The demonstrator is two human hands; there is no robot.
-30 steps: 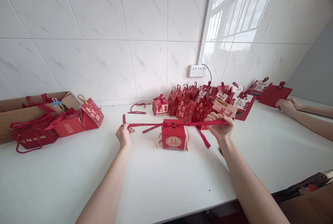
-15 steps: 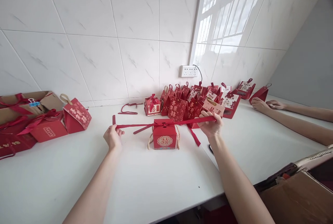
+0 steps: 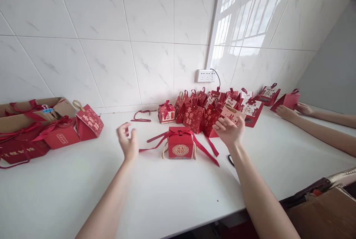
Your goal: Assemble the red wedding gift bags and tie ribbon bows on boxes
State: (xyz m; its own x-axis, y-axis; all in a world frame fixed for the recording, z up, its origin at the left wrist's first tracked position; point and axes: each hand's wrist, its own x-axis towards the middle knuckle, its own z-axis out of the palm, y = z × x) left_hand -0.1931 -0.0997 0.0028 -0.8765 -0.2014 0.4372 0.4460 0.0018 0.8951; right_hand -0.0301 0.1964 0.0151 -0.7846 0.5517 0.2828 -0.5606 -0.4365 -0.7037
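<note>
A small red box with a round gold emblem stands upright in front of me, gold cords at its sides. Across its top runs a red ribbon, whose ends droop loosely onto the table to left and right. My left hand is raised left of the box, fingers apart and holding nothing. On the right, my right hand hovers with curled, parted fingers, also holding nothing. Both hands are apart from the box and the ribbon.
Several red gift boxes stand behind, near the tiled wall. More red boxes and an open carton are at left. Another person's hands touch a red box at far right. A red cord lies behind.
Both hands have let go of the ribbon, which was stretched taut between them and now hangs down. My fingers have opened. The view has shifted slightly to the left.
</note>
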